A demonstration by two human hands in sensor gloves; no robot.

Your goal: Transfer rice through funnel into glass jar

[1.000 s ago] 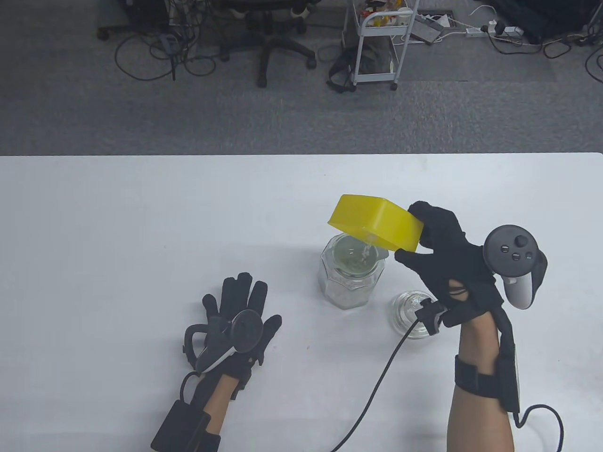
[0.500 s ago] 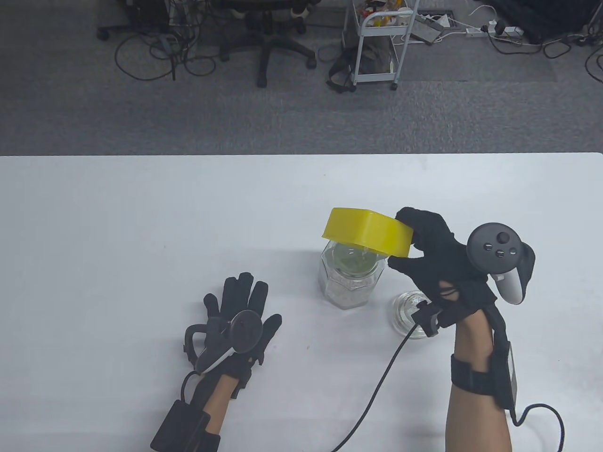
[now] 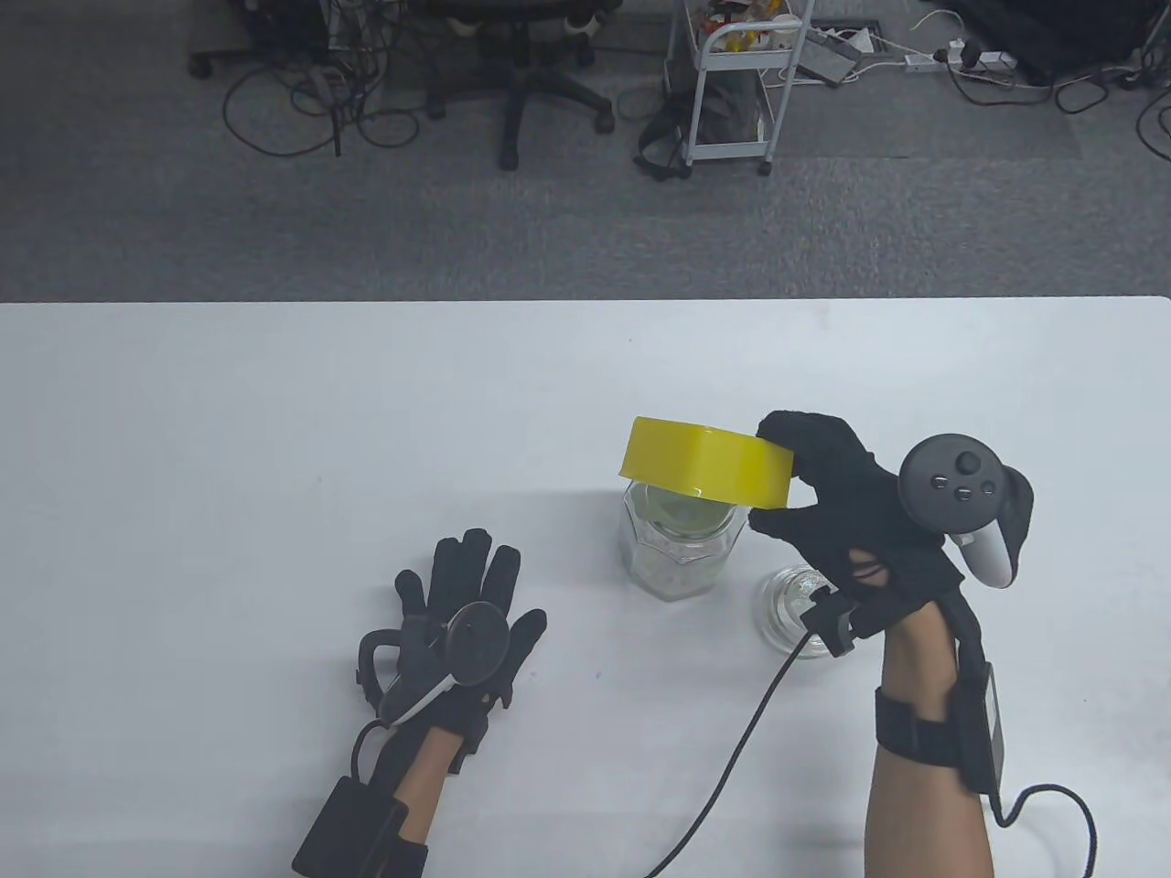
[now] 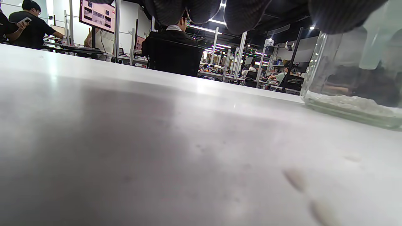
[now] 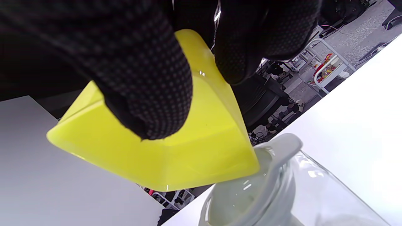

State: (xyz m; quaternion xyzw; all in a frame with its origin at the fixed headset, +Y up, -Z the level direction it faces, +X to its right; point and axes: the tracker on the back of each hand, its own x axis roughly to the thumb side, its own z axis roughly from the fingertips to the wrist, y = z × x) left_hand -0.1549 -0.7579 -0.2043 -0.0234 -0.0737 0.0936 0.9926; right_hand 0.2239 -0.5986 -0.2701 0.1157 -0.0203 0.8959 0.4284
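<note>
A glass jar (image 3: 677, 553) stands mid-table with a pale funnel (image 3: 684, 508) in its mouth and a thin layer of rice (image 4: 348, 103) on its bottom. My right hand (image 3: 828, 498) grips a yellow bowl (image 3: 706, 460) by its right side and holds it tipped almost upside down right over the funnel. In the right wrist view the bowl (image 5: 176, 147) hangs over the funnel rim (image 5: 276, 150). My left hand (image 3: 467, 608) rests flat on the table, fingers spread, empty, left of the jar.
A glass lid (image 3: 791, 608) lies on the table right of the jar, partly under my right wrist. A black cable (image 3: 732, 745) runs from the right wrist to the table's front edge. The table's far edge (image 3: 585, 300) borders grey carpet.
My right hand has tipped the yellow bowl further over, shifted it slightly left and lowered it toward the funnel. The falling rice seen a second ago no longer shows. The left hand has not moved.
</note>
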